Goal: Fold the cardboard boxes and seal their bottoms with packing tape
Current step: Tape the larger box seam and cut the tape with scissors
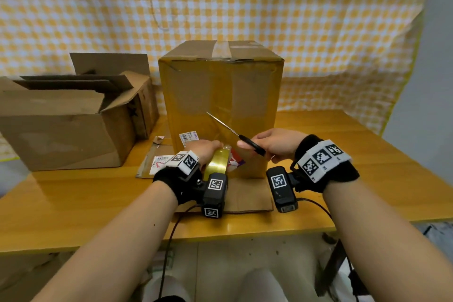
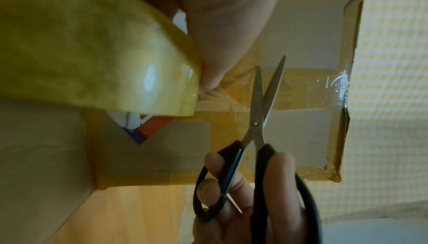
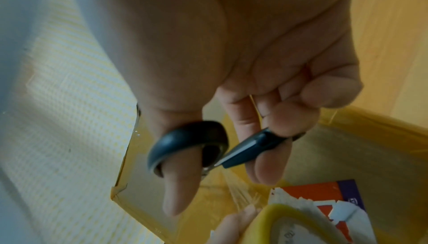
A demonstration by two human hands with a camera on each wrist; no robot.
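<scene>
Tape-cutting step, judged: before the upright box [image 1: 220, 95], tape roll [image 1: 215, 163] gripped by left hand [image 1: 204, 148], part-open scissors [image 1: 235, 133] held by right hand [image 1: 277, 146]. Blades to be closed across the drawn strip.

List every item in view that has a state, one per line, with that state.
Scissors: blades open, handles gripped by the right hand.
Tape roll: held by the left hand, a strip runs to the box.
Tall box: upright, closed, taped.
Left box: flaps open.
Flat cardboard: lying on the table.

No readable text: shipping labels [image 1: 188, 137] on the box [image 1: 220, 95] too blurred.
</scene>
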